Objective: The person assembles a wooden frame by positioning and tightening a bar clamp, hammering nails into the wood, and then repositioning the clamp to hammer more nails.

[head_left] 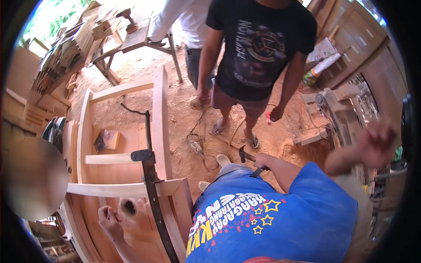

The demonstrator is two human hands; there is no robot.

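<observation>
My left hand (109,220) is at the lower left over the wooden frame (105,190), its fingers curled together. What it holds, if anything, is too small to tell. Beside it is a tan shape with a dark spot (128,207). A long dark metal clamp (151,186) lies across the frame, to the right of that hand. My right hand (263,161) is closed around a hammer (247,154), past the blue shirt, above the sawdust-covered floor.
A person in a black shirt (263,48) stands ahead, beside a person in white (188,22). Another person's blurred hand (377,142) is raised at the right. A drill (127,20) stands on a workbench (136,39). A cord (195,142) crosses the floor.
</observation>
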